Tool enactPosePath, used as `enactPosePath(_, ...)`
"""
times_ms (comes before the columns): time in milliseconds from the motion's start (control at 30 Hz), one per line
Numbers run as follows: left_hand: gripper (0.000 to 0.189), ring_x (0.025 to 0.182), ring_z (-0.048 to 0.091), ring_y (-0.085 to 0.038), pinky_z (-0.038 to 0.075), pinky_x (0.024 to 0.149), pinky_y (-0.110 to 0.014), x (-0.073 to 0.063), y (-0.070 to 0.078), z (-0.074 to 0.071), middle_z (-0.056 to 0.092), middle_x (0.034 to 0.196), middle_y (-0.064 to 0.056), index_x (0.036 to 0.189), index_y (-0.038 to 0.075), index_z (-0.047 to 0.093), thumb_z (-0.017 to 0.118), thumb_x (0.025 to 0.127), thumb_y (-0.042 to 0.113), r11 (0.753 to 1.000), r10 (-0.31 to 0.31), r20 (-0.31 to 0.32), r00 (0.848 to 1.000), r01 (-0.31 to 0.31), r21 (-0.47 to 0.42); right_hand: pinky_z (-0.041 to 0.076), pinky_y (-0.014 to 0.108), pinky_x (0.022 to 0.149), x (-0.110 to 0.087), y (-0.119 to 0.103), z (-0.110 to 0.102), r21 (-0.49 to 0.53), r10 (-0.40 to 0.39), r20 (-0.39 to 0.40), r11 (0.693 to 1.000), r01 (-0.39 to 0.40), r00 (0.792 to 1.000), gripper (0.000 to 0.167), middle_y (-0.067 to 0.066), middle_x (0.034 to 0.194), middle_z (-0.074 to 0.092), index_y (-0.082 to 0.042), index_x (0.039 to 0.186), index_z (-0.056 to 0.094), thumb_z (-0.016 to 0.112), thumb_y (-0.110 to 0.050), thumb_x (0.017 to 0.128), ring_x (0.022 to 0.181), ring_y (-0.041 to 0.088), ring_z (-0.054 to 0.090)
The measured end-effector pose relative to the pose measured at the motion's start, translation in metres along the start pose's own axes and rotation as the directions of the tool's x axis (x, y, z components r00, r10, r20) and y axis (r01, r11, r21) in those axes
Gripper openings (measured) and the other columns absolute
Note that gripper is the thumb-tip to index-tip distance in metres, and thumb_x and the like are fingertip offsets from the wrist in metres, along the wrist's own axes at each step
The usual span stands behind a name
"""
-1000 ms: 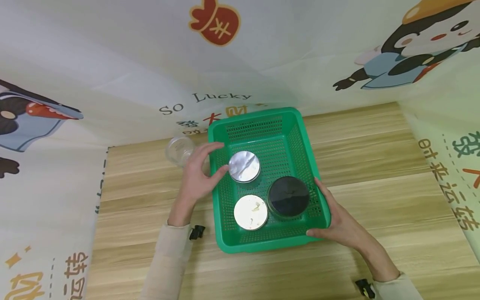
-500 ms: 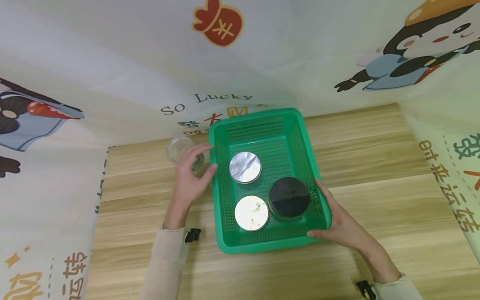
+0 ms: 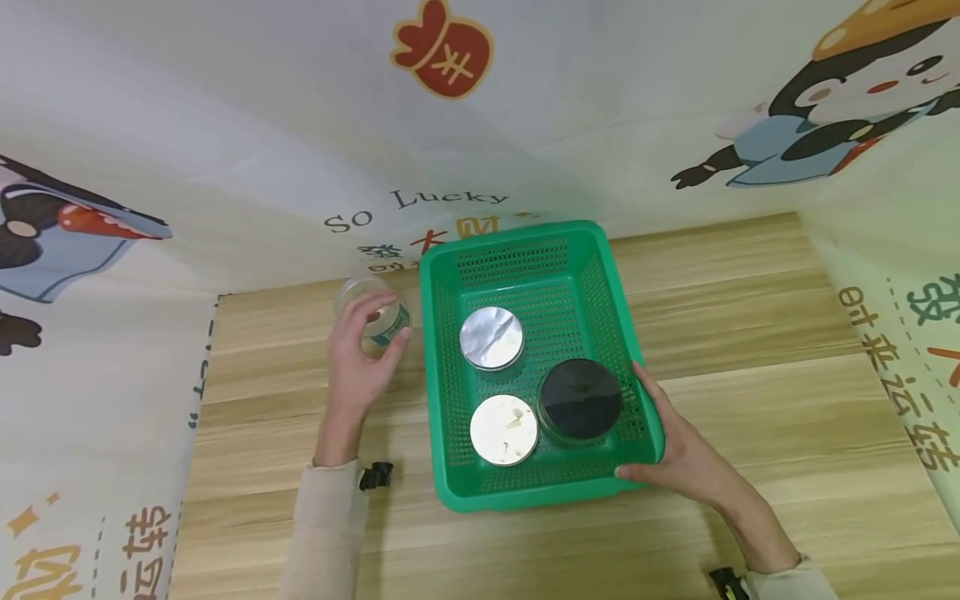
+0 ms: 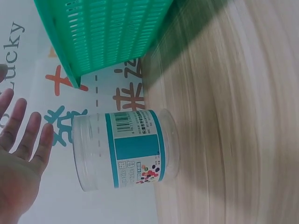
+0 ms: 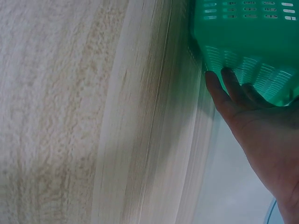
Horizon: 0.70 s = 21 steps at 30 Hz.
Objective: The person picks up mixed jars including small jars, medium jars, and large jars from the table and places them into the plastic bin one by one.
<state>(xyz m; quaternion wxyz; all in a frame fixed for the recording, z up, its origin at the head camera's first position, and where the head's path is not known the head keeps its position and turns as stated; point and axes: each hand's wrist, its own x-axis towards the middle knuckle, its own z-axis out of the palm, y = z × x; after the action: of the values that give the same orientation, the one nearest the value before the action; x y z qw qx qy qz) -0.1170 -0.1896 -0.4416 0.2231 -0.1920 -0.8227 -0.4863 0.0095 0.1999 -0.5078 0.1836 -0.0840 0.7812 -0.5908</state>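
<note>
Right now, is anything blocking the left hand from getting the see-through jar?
Nothing visible is. The left wrist view shows just a bare gap between the left hand and the see-through jar. The green basket stands beside the jar, not between them.

A clear, teal-labelled jar (image 4: 126, 151) stands upright just beside a green perforated basket (image 3: 551, 321).

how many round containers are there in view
4: the silver-topped one, white-topped one and black-topped one in the green basket; the clear jar left of it.
</note>
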Motion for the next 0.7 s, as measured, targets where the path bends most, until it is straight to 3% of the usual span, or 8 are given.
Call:
enactPosePath(167, 0.039, 0.109, 0.058, -0.042, 0.048, 0.088, -0.053, 0.0001, 0.0012, -0.0015, 0.062, 0.115, -0.029, 0.111, -0.012, 0.064, 0.073, 0.074, -0.015, 0.999, -0.032, -0.014, 0.999, 0.033, 0.024, 0.038, 0.070, 0.096, -0.0001, -0.0003, 0.0008, 0.004, -0.001, 0.000, 1.000, 0.001, 1.000, 0.123, 0.022, 0.164, 0.005, -0.040, 0.158, -0.002, 0.087, -0.016, 0.076, 0.136, 0.057, 0.029)
enactPosePath(367, 0.038, 0.110, 0.057, -0.042, 0.045, 0.089, -0.051, 0.0032, -0.0012, -0.0052, 0.063, 0.115, -0.030, 0.111, -0.013, 0.064, 0.073, 0.074, -0.015, 0.997, -0.055, -0.050, 0.997, 0.057, 0.046, 0.032, 0.074, 0.099, 0.0012, -0.0003, 0.0005, -0.013, -0.018, -0.002, 1.000, 0.018, 1.000, 0.123, 0.018, 0.165, 0.001, -0.039, 0.158, -0.001, 0.088, -0.017, 0.076, 0.141, 0.056, 0.020)
enactPosePath(700, 0.039, 0.117, 0.055, -0.044, 0.045, 0.094, -0.051, 0.0046, -0.0053, -0.0061, 0.062, 0.119, -0.030, 0.113, -0.011, 0.064, 0.071, 0.074, -0.012, 0.994, -0.091, -0.061, 0.994, 0.095, 0.063, 0.031, 0.075, 0.099, 0.0012, 0.0014, 0.0000, -0.027, -0.021, -0.008, 0.999, 0.021, 1.000, 0.126, 0.021, 0.164, 0.001, -0.037, 0.159, -0.002, 0.089, -0.018, 0.073, 0.140, 0.057, 0.021)
